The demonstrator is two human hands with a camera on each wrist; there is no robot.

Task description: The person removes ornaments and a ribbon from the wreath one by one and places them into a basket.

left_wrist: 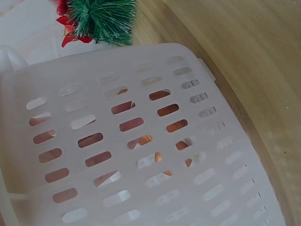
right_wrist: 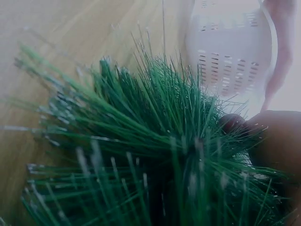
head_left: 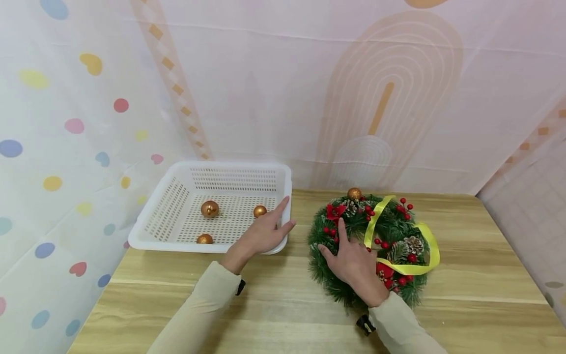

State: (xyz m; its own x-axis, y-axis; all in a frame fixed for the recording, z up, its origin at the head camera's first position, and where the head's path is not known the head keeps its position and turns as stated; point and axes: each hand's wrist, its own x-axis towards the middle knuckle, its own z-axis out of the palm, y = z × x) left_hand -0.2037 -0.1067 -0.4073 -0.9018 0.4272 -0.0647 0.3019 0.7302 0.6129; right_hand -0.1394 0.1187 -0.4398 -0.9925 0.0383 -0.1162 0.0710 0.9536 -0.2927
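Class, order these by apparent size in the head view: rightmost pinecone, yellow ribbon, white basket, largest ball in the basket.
1. White basket
2. Yellow ribbon
3. Largest ball and rightmost pinecone: too alike to rank.

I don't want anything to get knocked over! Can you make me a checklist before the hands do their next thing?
1. Basket sitting flat on the table: ok.
2. Three gold balls inside the basket: ok.
3. Wreath lying on the table: ok.
4. Yellow ribbon tucked in: not ok, a loop sticks out past the wreath's right side.
5. Gold ball at the wreath's far edge firmly fixed: cannot tell.
6. Left hand empty: cannot tell, its palm side is hidden.
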